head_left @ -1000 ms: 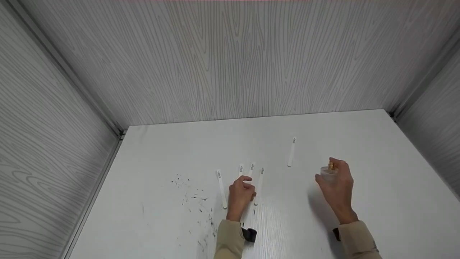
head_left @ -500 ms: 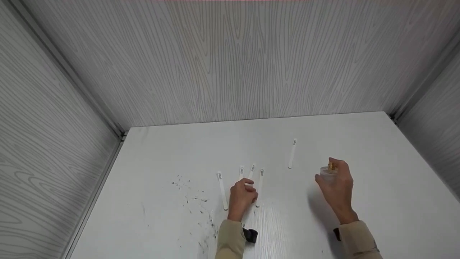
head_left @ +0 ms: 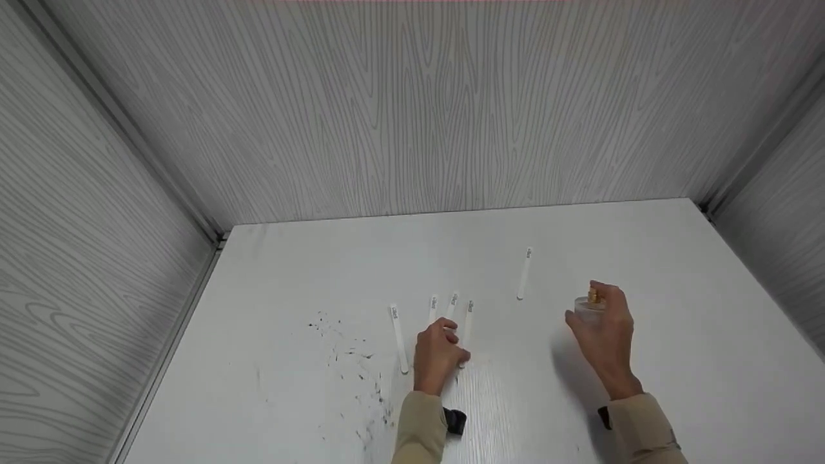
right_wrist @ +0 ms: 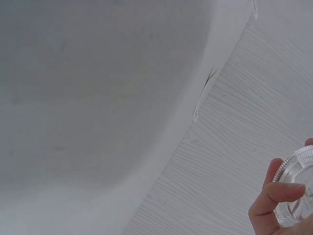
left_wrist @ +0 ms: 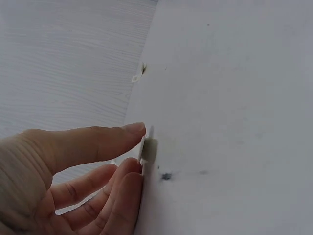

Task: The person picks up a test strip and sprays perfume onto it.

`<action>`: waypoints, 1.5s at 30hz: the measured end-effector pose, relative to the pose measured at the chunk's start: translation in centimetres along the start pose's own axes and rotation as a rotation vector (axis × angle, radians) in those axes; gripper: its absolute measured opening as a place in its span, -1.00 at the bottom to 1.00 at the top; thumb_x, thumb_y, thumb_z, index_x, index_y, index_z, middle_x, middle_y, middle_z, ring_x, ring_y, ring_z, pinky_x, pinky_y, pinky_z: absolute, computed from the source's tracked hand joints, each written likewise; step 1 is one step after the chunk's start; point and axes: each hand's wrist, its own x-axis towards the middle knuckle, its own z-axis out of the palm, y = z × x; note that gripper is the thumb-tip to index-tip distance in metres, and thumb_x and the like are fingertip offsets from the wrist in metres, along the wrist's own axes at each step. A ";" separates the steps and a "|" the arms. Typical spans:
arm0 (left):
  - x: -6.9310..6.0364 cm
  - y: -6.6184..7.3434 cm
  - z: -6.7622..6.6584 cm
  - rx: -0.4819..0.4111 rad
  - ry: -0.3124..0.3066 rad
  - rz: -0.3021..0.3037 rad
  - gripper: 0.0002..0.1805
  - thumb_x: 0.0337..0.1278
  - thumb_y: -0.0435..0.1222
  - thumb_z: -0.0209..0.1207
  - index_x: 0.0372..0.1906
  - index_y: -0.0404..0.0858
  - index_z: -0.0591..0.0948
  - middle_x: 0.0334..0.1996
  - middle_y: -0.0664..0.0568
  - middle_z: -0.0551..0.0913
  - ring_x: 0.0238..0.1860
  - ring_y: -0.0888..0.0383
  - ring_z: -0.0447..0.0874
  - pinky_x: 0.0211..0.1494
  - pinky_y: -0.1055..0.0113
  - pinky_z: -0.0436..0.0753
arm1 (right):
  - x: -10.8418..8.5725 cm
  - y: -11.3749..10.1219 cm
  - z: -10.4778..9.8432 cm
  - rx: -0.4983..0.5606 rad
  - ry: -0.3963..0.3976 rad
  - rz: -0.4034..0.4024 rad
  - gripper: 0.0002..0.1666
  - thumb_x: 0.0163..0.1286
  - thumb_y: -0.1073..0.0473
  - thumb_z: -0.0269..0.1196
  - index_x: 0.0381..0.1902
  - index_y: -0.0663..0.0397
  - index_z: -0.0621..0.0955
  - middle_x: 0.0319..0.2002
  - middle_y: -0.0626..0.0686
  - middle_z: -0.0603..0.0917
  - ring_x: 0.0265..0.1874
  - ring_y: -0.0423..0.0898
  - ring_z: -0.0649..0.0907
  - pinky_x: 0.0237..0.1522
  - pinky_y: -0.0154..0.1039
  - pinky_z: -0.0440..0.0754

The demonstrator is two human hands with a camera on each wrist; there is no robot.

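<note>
My left hand (head_left: 436, 351) is low over a group of white paper test strips. In the left wrist view its thumb and fingertips pinch the end of one paper strip (left_wrist: 148, 149). From the head view, the hand covers the lower parts of the two middle strips, and its thumb lies over the lower part of the right strip (head_left: 468, 320). My right hand (head_left: 609, 335) holds a clear round glass perfume bottle (head_left: 585, 314) above the table, index finger on its gold spray top (head_left: 593, 296). Part of the bottle also shows in the right wrist view.
One strip (head_left: 399, 340) lies left of the left hand, and a separate strip (head_left: 524, 274) lies farther back, between the hands. Dark marks (head_left: 361, 367) speckle the white table (head_left: 290, 270). Grey wood-grain panels (head_left: 412, 109) stand around the back and sides.
The left hand has shifted slightly right, and its thumb now covers the lower part of the right strip. The right hand and perfume bottle stay in place.
</note>
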 end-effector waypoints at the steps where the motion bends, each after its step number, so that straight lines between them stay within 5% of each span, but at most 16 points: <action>1: 0.0 0.0 0.0 0.007 0.001 0.001 -0.51 -0.31 -0.57 0.48 -0.09 -0.31 0.69 -0.42 0.06 0.67 -0.34 0.09 0.65 -0.26 0.16 0.68 | 0.0 0.0 0.0 -0.001 0.002 -0.001 -0.36 -0.02 0.67 0.37 0.09 0.54 0.47 -0.02 0.47 0.55 0.00 0.33 0.57 -0.03 0.30 0.51; 30: -0.3 0.4 0.0 0.022 0.005 0.017 -0.67 -0.24 -0.63 0.40 -0.27 -0.27 0.75 -0.42 0.09 0.70 -0.35 0.11 0.67 -0.39 0.20 0.67 | -0.2 -0.2 0.1 0.004 0.010 0.012 -0.37 -0.03 0.68 0.36 0.08 0.54 0.48 -0.03 0.45 0.56 0.00 0.30 0.57 0.00 0.29 0.50; 45: -0.1 0.4 0.0 -0.079 -0.105 0.054 -0.84 -0.07 -0.56 0.29 -0.35 -0.32 0.78 -0.47 0.00 0.74 -0.42 0.19 0.69 -0.36 0.31 0.66 | -0.2 -0.3 0.1 0.002 0.010 0.031 -0.37 -0.02 0.68 0.36 0.09 0.55 0.48 -0.02 0.46 0.56 0.00 0.30 0.57 -0.01 0.30 0.50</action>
